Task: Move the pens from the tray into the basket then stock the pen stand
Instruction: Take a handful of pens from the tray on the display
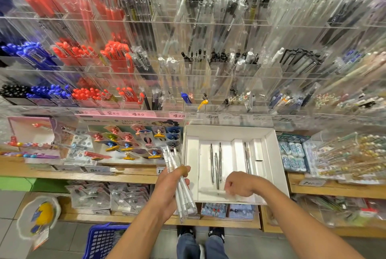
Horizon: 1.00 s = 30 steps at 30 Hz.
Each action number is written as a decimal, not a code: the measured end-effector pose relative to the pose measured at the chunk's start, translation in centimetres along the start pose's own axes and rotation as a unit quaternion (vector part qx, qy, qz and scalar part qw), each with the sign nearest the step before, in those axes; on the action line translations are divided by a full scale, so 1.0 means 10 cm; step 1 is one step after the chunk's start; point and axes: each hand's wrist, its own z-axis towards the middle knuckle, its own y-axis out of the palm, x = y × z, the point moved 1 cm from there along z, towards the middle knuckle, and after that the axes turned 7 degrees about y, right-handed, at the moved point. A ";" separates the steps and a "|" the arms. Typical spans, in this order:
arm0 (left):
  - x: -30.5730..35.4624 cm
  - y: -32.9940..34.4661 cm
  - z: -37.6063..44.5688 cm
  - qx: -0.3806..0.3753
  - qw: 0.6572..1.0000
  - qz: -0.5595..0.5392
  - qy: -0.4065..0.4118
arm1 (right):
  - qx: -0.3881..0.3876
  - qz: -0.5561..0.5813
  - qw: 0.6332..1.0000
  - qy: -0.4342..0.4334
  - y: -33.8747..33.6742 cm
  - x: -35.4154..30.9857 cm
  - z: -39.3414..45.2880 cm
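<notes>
Gripping bundle of clear white pens (181, 183), left hand (170, 185) curls round its middle, just left of white tray (277, 154). Right hand (240, 184) inside tray near front edge, fingers curled onto white pen (211, 192) lying there. Silver pens (216, 166) in tray's middle compartments. Blue basket (104, 240) on floor, below-left of tray. Acrylic pen stand (188, 49) behind tray.

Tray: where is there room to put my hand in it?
The tray is bare along its back wall, above the silver pens, and in its far-left slot. The middle and front are crowded: pens lie there, and the right hand covers the front edge.
</notes>
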 end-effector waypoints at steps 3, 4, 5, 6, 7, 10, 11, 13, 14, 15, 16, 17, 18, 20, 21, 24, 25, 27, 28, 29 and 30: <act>-0.02 0.01 0.01 0.000 1.000 -0.001 0.006 | 0.064 0.122 0.990 -0.028 -0.14 0.00 -0.31; -0.02 0.02 0.00 -0.003 1.000 0.000 0.005 | 0.076 0.196 0.977 -0.048 -0.14 -0.05 -0.42; -0.02 0.04 0.00 -0.006 1.000 0.000 0.007 | 0.078 0.265 0.959 -0.072 -0.13 -0.13 -0.55; -0.01 0.07 -0.01 -0.012 1.000 0.000 0.009 | 0.078 0.311 0.943 -0.093 -0.08 -0.23 -0.65; 0.00 0.11 -0.02 -0.019 1.000 -0.005 0.010 | 0.078 0.339 0.931 -0.109 -0.01 -0.34 -0.72; 0.02 0.21 -0.06 -0.051 0.997 -0.050 -0.002 | 0.102 0.375 0.911 -0.140 0.25 -0.67 -0.81; 0.02 0.22 -0.06 -0.056 0.997 -0.059 -0.004 | 0.125 0.378 0.906 -0.145 0.30 -0.74 -0.80; 0.01 0.22 -0.07 -0.064 0.996 -0.060 -0.004 | 0.176 0.372 0.899 -0.151 0.36 -0.81 -0.78; 0.02 0.22 -0.07 -0.069 0.996 -0.056 -0.004 | 0.196 0.363 0.897 -0.156 0.36 -0.82 -0.76; 0.02 0.21 -0.06 -0.071 0.996 -0.050 -0.004 | 0.209 0.358 0.896 -0.162 0.36 -0.82 -0.75; 0.03 0.19 -0.05 -0.070 0.997 -0.044 -0.002 | 0.209 0.359 0.893 -0.170 0.35 -0.83 -0.75; 0.03 0.17 -0.04 -0.065 0.997 -0.041 -0.001 | 0.197 0.364 0.892 -0.179 0.33 -0.82 -0.74; 0.04 0.15 -0.03 -0.059 0.997 -0.040 0.002 | 0.174 0.368 0.894 -0.186 0.30 -0.81 -0.73; 0.05 0.10 0.00 -0.050 0.998 -0.026 0.013 | 0.117 0.377 0.900 -0.184 0.21 -0.74 -0.63; 0.05 0.07 0.01 -0.045 0.999 -0.015 0.021 | 0.103 0.385 0.901 -0.170 0.15 -0.70 -0.53; 0.04 0.01 0.04 -0.028 0.999 -0.028 0.014 | 0.177 0.432 0.882 -0.057 -0.04 -0.62 -0.05; 0.04 -0.01 0.04 -0.030 0.999 -0.036 0.007 | 0.196 0.444 0.874 -0.008 -0.07 -0.63 0.13; 0.06 -0.03 0.03 -0.038 0.998 -0.046 -0.005 | 0.189 0.441 0.876 0.055 -0.10 -0.71 0.43; 0.06 -0.04 0.03 -0.041 0.998 -0.048 -0.009 | 0.174 0.451 0.872 0.074 -0.09 -0.76 0.55; 0.07 -0.05 0.02 -0.042 0.998 -0.050 -0.010 | 0.164 0.473 0.861 0.089 -0.08 -0.80 0.65; 0.07 -0.06 0.02 -0.041 0.998 -0.051 -0.011 | 0.161 0.484 0.854 0.105 -0.08 -0.83 0.72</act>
